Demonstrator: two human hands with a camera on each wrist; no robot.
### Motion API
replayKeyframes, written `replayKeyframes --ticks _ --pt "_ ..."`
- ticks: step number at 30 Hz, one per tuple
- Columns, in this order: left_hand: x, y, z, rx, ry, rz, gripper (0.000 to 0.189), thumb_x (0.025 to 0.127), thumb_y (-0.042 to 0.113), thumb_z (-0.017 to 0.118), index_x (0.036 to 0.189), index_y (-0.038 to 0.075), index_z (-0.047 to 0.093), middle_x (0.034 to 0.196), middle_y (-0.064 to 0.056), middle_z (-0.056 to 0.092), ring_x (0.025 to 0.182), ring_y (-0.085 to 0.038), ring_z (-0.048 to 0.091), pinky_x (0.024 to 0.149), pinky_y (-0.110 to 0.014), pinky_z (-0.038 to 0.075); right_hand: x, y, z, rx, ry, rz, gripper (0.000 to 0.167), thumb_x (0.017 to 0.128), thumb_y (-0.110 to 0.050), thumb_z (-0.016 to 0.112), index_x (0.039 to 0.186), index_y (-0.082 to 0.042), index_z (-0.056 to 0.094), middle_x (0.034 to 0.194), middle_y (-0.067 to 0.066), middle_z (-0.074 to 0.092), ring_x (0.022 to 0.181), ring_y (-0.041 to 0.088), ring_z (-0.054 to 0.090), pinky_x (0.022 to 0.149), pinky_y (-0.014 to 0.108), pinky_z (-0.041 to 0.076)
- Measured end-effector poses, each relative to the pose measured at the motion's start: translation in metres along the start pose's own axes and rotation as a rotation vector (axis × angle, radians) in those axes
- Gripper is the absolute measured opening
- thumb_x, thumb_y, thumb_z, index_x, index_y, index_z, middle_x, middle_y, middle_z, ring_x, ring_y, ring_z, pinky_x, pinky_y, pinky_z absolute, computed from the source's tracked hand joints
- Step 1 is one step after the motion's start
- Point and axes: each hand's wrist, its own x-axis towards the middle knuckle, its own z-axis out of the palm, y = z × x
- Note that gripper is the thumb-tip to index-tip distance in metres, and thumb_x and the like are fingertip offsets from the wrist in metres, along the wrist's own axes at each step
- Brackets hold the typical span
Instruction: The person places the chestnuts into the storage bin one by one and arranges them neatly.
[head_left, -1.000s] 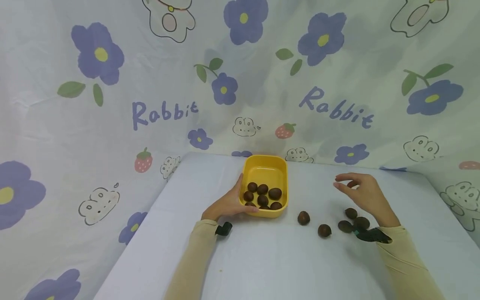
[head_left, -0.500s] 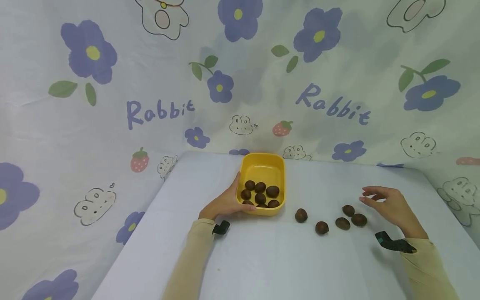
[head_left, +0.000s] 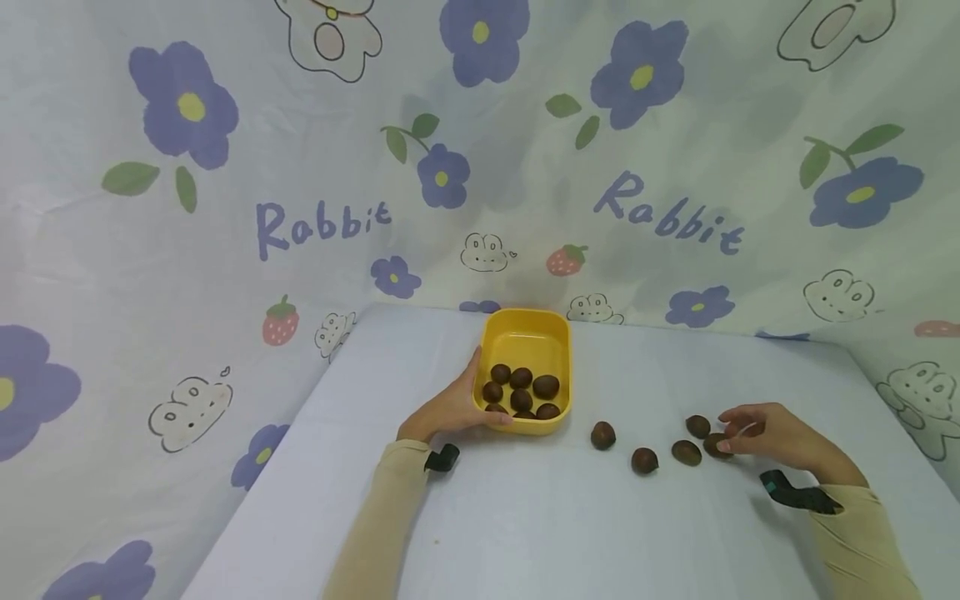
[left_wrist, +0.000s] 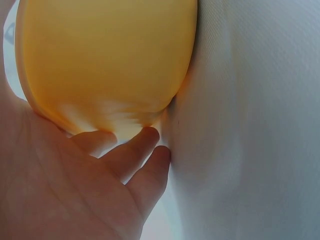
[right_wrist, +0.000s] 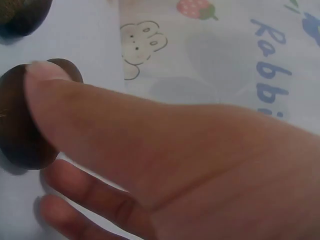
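I find the nut on the table, at the fingertips of the right hand and to their left; that hand is much the nearer. The nut's long axis runs roughly side to side. In the right wrist view the thumb overlaps it, but the opposing fingertip is hidden there, so I cannot tell whether the hand grasps the nut or merely touches it.

I note two close neighbours: the left nut just beside it, and the far nut just beyond, crowding the fingers. The front nut and the outer nut lie farther left, toward the box. The left hand grips the box by its near left corner. Boxed nuts gather at its near end.
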Motion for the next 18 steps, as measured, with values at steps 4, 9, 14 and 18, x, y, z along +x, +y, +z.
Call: replayKeyframes --ticks 4,9,14,18 --pt "0.0011 0.0008 0.0004 0.01 0.001 -0.016 0.145 0.07 0.053 0.093 0.165 0.033 -0.014 0.177 0.001 0.003 0.162 -0.022 0.015 0.131 -0.057 0.016 -0.0012 0.0005 0.0006 0.04 -0.03 -0.031 0.054 0.087 -0.025 0.083 0.126 0.008 0.066 0.109 0.013 0.072 0.09 0.01 0.064 0.069 0.024 0.054" --pt "0.0016 -0.0012 0.0009 -0.006 0.003 0.019 0.143 0.07 0.051 0.093 0.166 0.034 -0.011 0.176 0.001 0.007 0.161 -0.022 0.019 0.13 -0.057 0.018 -0.0005 -0.0004 0.0026 0.057 -0.041 -0.047 0.049 0.084 -0.02 0.084 0.122 0.008 0.068 0.11 0.015 0.072 0.087 0.005 0.061 0.067 0.025 0.055" --pt "0.0011 -0.0016 0.001 -0.019 0.0 0.012 0.144 0.068 0.055 0.093 0.165 0.036 -0.012 0.176 0.002 0.007 0.161 -0.019 0.019 0.13 -0.057 0.018 0.001 -0.0014 0.0039 0.014 -0.021 -0.04 0.045 0.083 -0.022 0.085 0.115 0.006 0.072 0.105 0.011 0.075 0.089 0.01 0.064 0.07 0.023 0.054" --pt "0.0023 -0.0018 0.0011 -0.031 0.001 0.054 0.141 0.069 0.052 0.094 0.166 0.035 -0.008 0.174 0.002 0.016 0.158 -0.019 0.025 0.13 -0.057 0.02 0.0022 -0.002 0.0029 -0.02 -0.012 -0.027 0.042 0.083 -0.025 0.086 0.111 0.005 0.074 0.101 0.007 0.078 0.091 0.013 0.066 0.072 0.022 0.054"
